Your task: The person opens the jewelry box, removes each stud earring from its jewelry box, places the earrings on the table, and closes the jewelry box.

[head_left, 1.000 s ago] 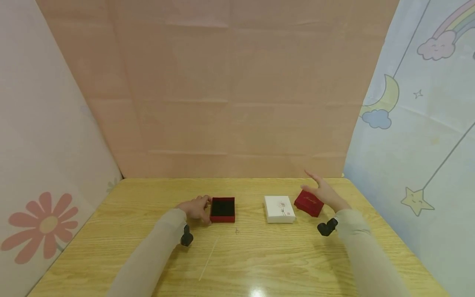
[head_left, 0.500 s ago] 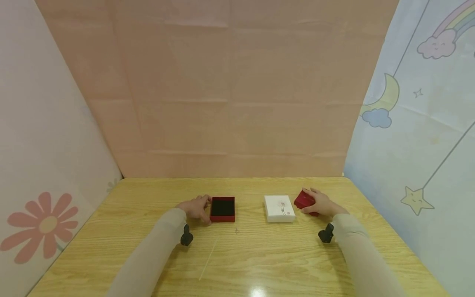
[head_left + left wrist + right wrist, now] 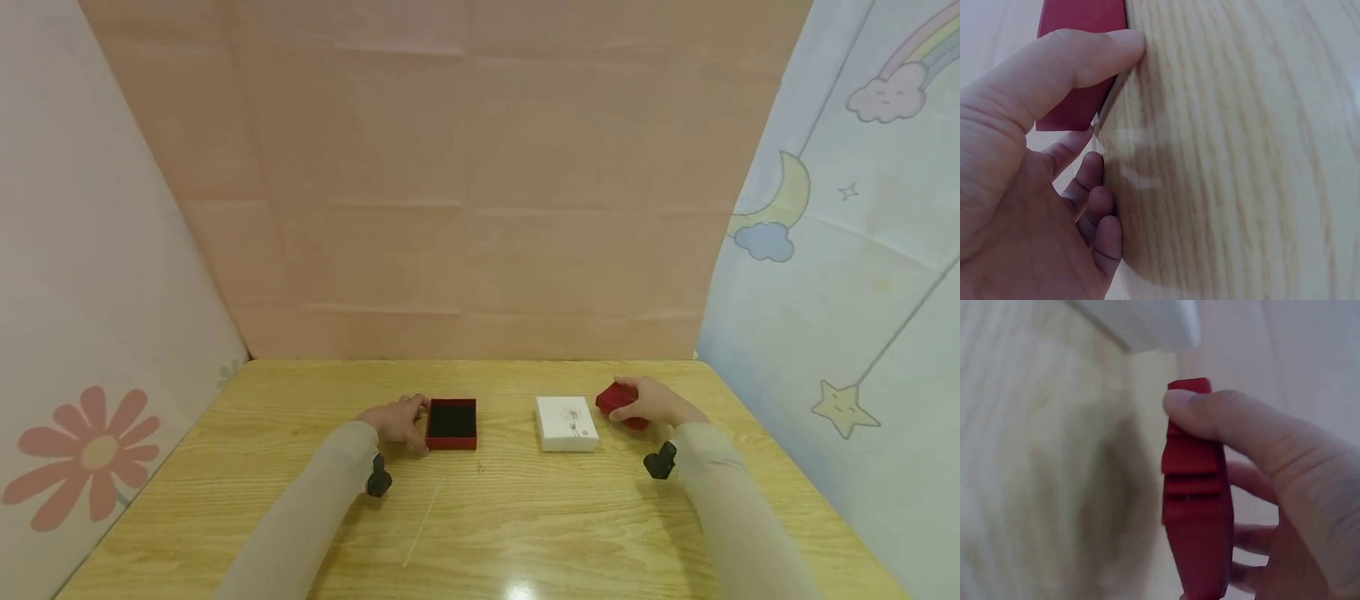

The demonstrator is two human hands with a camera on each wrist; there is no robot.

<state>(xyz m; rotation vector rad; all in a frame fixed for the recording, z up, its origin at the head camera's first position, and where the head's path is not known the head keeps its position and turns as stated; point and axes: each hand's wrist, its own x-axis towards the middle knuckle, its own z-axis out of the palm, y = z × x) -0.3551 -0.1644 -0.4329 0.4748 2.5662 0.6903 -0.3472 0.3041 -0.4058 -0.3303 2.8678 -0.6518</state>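
My left hand (image 3: pixel 393 419) holds an uncovered red gift box (image 3: pixel 451 443) by its left side. A black pad (image 3: pixel 452 421) lines the inside of the box. In the left wrist view the thumb lies across one red wall (image 3: pixel 1079 12), with the forefinger at the corner and the other fingers loosely bent. My right hand (image 3: pixel 655 402) grips a red box lid (image 3: pixel 617 398) between thumb and fingers. Folded ribbon ridges (image 3: pixel 1191 485) run along its side in the right wrist view. The hand covers much of the lid's top.
A white box (image 3: pixel 567 423) with a flower print stands between the two hands, close to the lid. The wooden table (image 3: pixel 495 533) ends at a tan backdrop (image 3: pixel 465 208). Patterned sheets (image 3: pixel 810 333) flank it.
My right hand has come down from above the red lid and closed its fingers round it. The lid has tilted slightly. The left hand and both boxes stay in place.
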